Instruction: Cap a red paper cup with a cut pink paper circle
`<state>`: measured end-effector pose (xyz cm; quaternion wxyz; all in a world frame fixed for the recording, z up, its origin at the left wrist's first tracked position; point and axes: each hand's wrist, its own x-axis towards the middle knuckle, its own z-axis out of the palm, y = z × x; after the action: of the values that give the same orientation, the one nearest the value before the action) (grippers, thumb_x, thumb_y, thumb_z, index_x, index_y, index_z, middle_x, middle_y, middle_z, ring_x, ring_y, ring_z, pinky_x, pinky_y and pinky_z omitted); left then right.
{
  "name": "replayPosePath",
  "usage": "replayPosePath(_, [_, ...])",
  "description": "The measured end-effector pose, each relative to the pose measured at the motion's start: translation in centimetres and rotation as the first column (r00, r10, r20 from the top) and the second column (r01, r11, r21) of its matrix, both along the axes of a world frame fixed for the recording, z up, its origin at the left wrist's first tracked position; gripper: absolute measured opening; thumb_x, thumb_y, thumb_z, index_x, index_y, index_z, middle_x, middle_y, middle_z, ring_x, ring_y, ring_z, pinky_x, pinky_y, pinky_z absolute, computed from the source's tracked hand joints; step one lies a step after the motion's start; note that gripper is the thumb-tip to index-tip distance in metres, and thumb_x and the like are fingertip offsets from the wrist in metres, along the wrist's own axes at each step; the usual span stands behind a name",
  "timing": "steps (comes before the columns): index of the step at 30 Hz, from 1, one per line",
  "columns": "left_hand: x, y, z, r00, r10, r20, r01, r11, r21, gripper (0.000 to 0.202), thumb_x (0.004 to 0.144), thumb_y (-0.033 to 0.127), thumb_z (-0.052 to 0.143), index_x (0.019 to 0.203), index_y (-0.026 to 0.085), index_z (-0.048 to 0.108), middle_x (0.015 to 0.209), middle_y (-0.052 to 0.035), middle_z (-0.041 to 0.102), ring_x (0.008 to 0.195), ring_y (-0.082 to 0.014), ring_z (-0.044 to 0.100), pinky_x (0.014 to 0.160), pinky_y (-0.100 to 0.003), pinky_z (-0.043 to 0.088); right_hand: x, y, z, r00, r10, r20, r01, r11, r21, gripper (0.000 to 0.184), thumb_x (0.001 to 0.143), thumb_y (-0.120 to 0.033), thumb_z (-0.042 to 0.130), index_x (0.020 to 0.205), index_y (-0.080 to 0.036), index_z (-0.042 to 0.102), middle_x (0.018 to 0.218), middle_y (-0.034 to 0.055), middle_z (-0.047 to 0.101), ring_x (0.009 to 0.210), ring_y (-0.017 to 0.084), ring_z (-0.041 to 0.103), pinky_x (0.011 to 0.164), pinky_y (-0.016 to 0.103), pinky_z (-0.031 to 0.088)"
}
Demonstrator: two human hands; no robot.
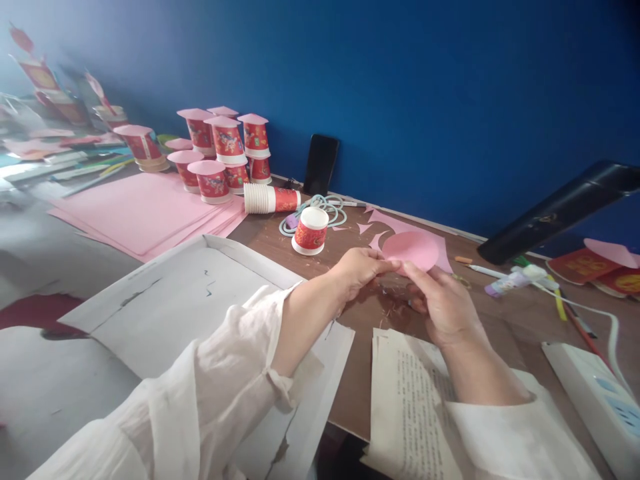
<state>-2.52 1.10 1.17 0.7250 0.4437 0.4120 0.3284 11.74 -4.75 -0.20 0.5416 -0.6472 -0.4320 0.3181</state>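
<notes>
Between my two hands is a round pink paper disc [413, 248], held by its near edge above the table. My left hand [361, 270] pinches that edge with thumb and finger. My right hand [445, 300] grips it just beside, fingertips almost meeting the left ones; its lower fingers are partly hidden. Behind the disc lies a pink paper offcut [400, 223] with a curved cut-out. A red paper cup [310, 231] stands upside down to the left of my hands, apart from them.
Red cups topped with pink discs [229, 141] stand stacked at back left, near pink sheets [135, 207] and a lying stack of cups [273, 199]. A phone [321, 163] leans on the wall. A white box lid [165, 300], printed pages [405, 400], glue stick [517, 280] and power strip [590, 393] surround me.
</notes>
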Motion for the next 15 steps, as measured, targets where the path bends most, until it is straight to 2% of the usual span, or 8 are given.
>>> replayPosePath(4, [-0.02,-0.13,0.19,0.999,0.037,-0.009,-0.037,0.999,-0.035,0.025,0.078,0.029,0.077,0.069,0.017,0.057,0.048,0.0071,0.044,0.04,-0.0058,0.034,0.044,-0.022,0.028,-0.47,-0.08,-0.22,1.0,0.027,0.015,-0.027,1.0,-0.002,0.054,0.067,-0.06,0.078,0.102,-0.019,0.076,0.081,0.0036,0.072,0.068,0.017,0.06,0.054,0.026,0.043])
replayPosePath(7, [-0.19,-0.21,0.49,0.999,0.002,0.035,0.0,0.998,-0.059,0.021,0.078,0.027,0.076,0.072,0.016,0.059,0.053,0.0065,0.047,0.041,-0.0052,0.036,0.043,-0.021,0.028,-0.35,-0.09,-0.38,0.999,0.003,0.049,-0.003,1.0,-0.002,0.051,0.067,-0.061,0.078,0.094,-0.018,0.076,0.072,0.0013,0.069,0.063,0.015,0.056,0.054,0.026,0.041])
replayPosePath(12, [-0.47,-0.08,0.85,0.983,-0.035,0.182,0.056,0.992,-0.113,0.006,0.079,0.01,0.066,0.074,0.012,0.063,0.064,0.0022,0.054,0.053,-0.0048,0.046,0.045,-0.017,0.033,0.16,0.11,-0.56,0.994,-0.101,0.039,0.102,0.995,-0.011,0.04,0.065,-0.057,0.08,0.073,-0.018,0.072,0.05,-0.0043,0.051,0.048,0.011,0.041,0.045,0.026,0.03])
replayPosePath(15, [-0.63,-0.02,0.91,0.979,-0.102,0.178,0.12,0.988,-0.094,0.016,0.074,0.001,0.059,0.081,0.013,0.067,0.07,0.0011,0.057,0.057,-0.005,0.048,0.049,-0.016,0.037,0.4,0.14,-0.45,0.991,-0.137,0.001,0.137,0.991,-0.006,0.035,0.065,-0.052,0.08,0.072,-0.019,0.07,0.049,-0.0063,0.047,0.048,0.01,0.038,0.045,0.026,0.028])
